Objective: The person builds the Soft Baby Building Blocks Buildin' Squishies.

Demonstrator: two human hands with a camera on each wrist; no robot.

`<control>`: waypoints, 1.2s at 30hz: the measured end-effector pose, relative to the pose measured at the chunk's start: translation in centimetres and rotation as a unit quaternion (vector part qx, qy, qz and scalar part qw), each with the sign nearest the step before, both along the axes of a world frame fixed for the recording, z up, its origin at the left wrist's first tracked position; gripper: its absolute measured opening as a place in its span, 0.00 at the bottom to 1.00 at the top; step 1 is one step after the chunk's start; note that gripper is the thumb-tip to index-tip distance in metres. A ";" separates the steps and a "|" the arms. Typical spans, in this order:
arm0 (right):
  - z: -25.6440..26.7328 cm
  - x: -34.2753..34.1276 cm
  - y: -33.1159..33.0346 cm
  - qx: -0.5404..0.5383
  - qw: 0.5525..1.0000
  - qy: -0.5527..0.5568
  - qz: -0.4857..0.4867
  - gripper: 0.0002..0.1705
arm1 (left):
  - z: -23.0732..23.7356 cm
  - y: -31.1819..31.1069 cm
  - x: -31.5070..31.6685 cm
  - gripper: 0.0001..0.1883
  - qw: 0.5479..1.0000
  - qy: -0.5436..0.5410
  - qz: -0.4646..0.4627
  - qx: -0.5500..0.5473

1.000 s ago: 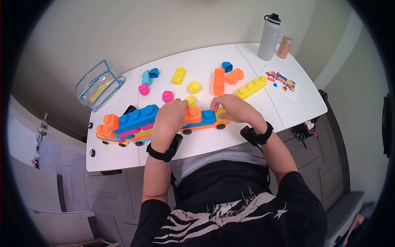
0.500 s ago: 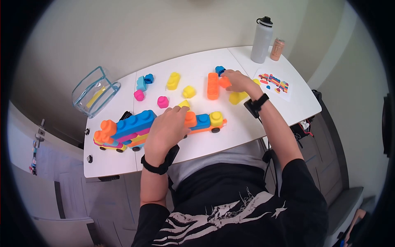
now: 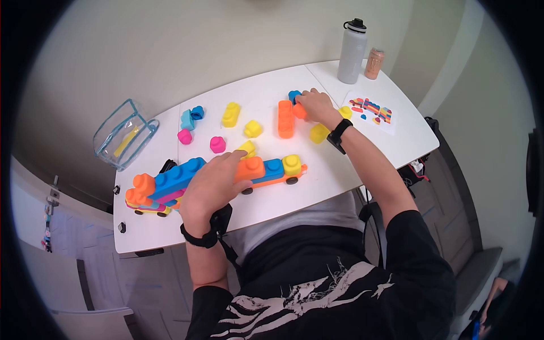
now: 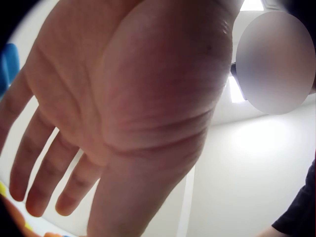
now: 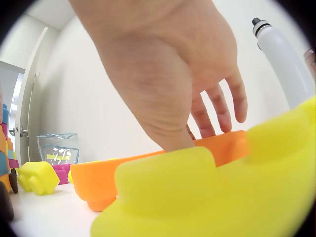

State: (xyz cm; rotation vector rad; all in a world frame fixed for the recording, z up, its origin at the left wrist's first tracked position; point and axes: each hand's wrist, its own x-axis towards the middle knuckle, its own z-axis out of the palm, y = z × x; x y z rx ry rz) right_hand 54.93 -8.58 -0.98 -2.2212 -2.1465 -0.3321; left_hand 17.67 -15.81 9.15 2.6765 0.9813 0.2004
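In the head view my left hand (image 3: 216, 182) lies over the middle of a train of toy blocks, its fingers beside an orange block (image 3: 250, 168) on top. The left wrist view shows its fingers (image 4: 44, 185) extended and spread, with nothing in the palm. My right hand (image 3: 318, 107) is at the back of the table, fingers down at a small orange block (image 3: 300, 111) and close to a dark blue block (image 3: 294, 96). In the right wrist view its fingers (image 5: 216, 106) hang apart above orange blocks, the thumb tip hidden behind a long yellow block (image 5: 247, 182).
An upright orange block (image 3: 285, 120), several yellow and pink blocks and a light blue one lie behind the train. A clear zip bag (image 3: 124, 136) stands at the left. The bottle (image 3: 352, 52), can (image 3: 374, 63) and picture sheet (image 3: 371, 111) are on the right.
My right hand has left the yellow block at the train's right end and moved back to the orange and blue blocks. My left hand stays over the train, shifting slightly left.
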 end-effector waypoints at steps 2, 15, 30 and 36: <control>0.7 0.2 -0.5 0.008 1.000 0.013 -0.009 0.29 | -0.2 0.2 -0.1 0.33 1.000 -0.010 0.001 0.004; 5.7 -7.0 -10.7 0.034 0.707 0.694 0.135 0.32 | -0.1 -1.2 3.6 0.38 0.984 -0.144 -0.025 0.098; 6.5 -7.1 -14.1 -0.074 0.845 0.507 0.154 0.22 | -2.0 0.3 4.6 0.26 0.991 -0.109 -0.060 0.043; 5.9 -7.7 -14.2 -0.116 0.900 0.395 0.145 0.19 | -4.1 1.0 5.1 0.26 0.995 -0.038 -0.080 0.042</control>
